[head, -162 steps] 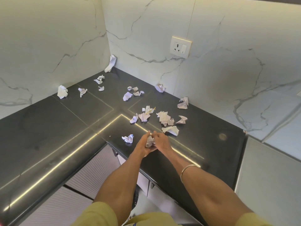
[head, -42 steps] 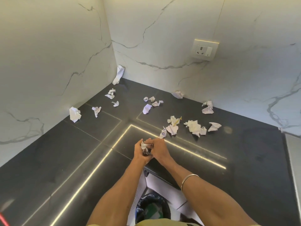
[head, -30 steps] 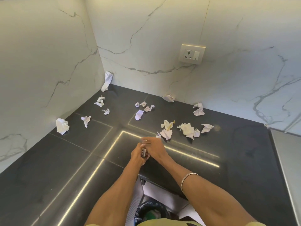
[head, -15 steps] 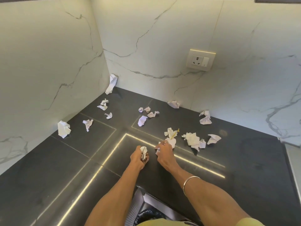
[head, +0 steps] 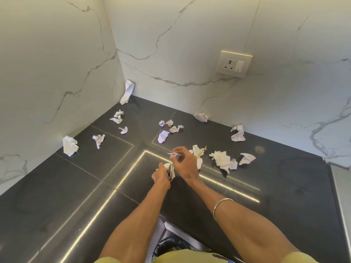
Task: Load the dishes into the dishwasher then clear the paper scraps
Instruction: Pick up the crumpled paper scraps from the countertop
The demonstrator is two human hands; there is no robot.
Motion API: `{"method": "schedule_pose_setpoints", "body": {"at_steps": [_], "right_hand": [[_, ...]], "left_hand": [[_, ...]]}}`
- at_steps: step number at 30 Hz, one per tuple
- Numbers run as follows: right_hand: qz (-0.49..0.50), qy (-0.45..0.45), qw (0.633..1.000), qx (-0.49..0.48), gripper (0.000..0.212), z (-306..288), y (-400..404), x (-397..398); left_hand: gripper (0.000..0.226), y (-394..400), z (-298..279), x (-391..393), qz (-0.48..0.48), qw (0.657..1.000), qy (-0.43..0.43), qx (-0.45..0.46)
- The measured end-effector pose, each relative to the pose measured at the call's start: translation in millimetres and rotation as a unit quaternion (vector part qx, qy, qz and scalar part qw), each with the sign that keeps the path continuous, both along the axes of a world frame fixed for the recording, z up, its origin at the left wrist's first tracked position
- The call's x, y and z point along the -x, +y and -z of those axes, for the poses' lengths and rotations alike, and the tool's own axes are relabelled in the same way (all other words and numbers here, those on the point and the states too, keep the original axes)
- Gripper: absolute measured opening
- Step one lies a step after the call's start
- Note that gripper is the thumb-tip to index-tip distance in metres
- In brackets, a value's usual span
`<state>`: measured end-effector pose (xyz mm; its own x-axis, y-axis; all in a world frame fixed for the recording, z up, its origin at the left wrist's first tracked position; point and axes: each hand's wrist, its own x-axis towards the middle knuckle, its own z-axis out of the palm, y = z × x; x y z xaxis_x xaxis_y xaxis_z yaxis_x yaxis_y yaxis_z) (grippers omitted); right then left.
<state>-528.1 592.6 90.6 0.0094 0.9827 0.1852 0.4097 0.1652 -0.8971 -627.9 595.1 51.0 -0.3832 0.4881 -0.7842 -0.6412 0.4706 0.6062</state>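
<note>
Veined marble walls (head: pixel 57 54); black countertop (head: pixel 57 186); socket (head: pixel 234 63).

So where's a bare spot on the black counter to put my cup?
The near left of the counter, in front of the big scrap by the left wall, is bare. So is the right side beyond the pointed scrap. The middle and back corner are crowded with paper.

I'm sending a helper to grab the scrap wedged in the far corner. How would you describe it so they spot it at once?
Start where the two marble walls meet above the black countertop. The corner scrap stands right in that seam. Unlike the small crumpled scraps lying flat nearby, it is a long white piece propped upright against the wall.
</note>
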Motion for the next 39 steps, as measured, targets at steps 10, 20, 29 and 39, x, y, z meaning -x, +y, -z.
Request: {"method": "schedule_pose_setpoints", "body": {"at_steps": [10, 20, 29, 39], "right_hand": [[-0.094, -0.146, 0.985, -0.016, 0.021, 19.6, -26.6, 4.5], [-0.130, -0.029, 0.986, 0.103, 0.027, -0.2, -50.3, 12.0], [-0.156, 0.014, 0.985, 0.066, 0.021, 15.2, -45.9, -6.9], [-0.084, -0.123, 0.988, -0.040, 0.017, 23.6, -40.6, -47.2]], "left_hand": [[0.023, -15.4, -10.4, -2.5, -0.060, 0.987, -0.143, -0.036], [0.027, -34.8, -18.7, -7.2, -0.063, 0.980, -0.169, -0.089], [0.021, -29.6, -7.9, -15.4, -0.062, 0.990, -0.117, -0.052], [0.017, -8.8, -4.7, -34.2, -0.052, 0.993, -0.104, -0.033]]}}
